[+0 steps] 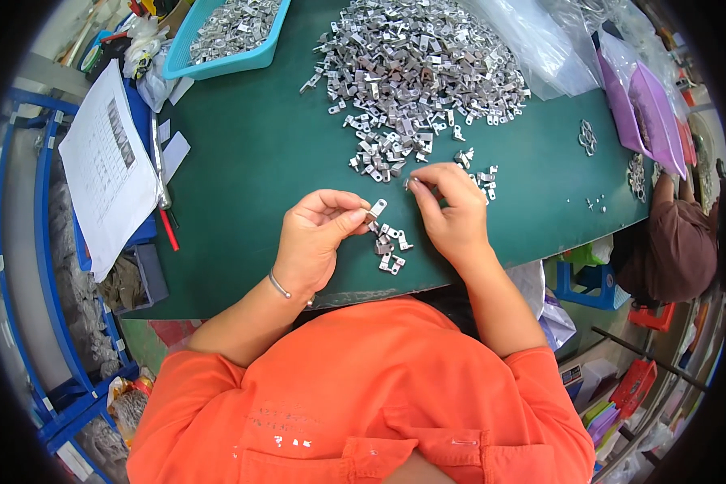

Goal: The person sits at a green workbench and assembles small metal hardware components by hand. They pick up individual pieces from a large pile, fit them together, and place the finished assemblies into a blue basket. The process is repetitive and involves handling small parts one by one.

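Note:
Between the thumb and fingers of my left hand (319,238) is a small metal bracket (377,208) with a hole in its flat tab. My right hand (452,208) is close by on the right, thumb and forefinger pinched on a tiny metal piece, mostly hidden by the fingertips. A few loose brackets (391,262) lie on the green table just below and between my hands. Beyond my fingers spreads a big heap of metal brackets (427,68). A small cluster of metal pieces (486,179) lies beside my right hand.
A turquoise basket (268,50) of metal parts stands at the far left of the green table (242,153). Printed sheets (97,173) and a red pen (168,230) lie left. Clear plastic bags (532,48) and a purple bin (657,113) are right, near another person (678,242).

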Tool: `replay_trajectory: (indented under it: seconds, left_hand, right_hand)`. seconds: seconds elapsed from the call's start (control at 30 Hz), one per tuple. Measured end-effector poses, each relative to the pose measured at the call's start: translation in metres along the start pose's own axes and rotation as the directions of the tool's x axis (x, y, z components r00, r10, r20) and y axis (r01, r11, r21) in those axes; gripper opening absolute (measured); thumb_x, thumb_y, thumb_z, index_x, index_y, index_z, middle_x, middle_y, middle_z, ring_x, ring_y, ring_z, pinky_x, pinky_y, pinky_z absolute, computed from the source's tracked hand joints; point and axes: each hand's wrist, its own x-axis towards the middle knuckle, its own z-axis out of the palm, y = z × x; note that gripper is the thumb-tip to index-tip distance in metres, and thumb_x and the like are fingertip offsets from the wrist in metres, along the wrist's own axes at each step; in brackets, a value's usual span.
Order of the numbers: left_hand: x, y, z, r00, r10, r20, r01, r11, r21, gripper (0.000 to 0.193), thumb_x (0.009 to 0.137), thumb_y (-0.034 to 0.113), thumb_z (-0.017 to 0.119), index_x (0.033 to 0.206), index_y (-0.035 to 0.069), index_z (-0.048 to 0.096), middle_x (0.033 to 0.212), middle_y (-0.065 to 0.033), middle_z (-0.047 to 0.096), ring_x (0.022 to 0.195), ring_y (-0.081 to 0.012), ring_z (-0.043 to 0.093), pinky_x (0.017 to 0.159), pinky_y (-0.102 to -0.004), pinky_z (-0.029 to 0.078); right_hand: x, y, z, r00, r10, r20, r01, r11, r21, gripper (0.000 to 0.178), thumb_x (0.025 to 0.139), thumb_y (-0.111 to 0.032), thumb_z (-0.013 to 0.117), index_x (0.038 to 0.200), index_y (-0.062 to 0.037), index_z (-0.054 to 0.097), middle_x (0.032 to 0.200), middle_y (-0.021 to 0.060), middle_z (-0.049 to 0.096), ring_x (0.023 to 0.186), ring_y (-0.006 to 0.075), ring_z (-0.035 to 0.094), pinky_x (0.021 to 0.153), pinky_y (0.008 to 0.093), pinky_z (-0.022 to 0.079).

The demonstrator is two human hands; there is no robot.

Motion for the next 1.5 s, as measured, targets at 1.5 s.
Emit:
replay_trajectory:
  seconds: [1.5]
  left_hand:
    - [0.086, 0.056, 0.011, 0.918, 0.372, 0.135, -0.33, 0.531, 0.78, 0.02, 0.075, 0.005, 0.074, 0.093, 0.004, 0.065, 0.091, -0.0022, 0.061, 0.067, -0.0094, 0.055, 0.059, -0.0232, 0.046]
  right_hand:
    - [-0.026, 0.013, -0.027, 0.97, 0.153, -0.187, -0.099, 0.958, 0.27, 0.011, 0.081, 0.0, 0.065, 0.092, -0.0004, 0.063, 0.09, 0.0065, 0.061, 0.077, 0.0178, 0.058, 0.066, 0.0292, 0.048]
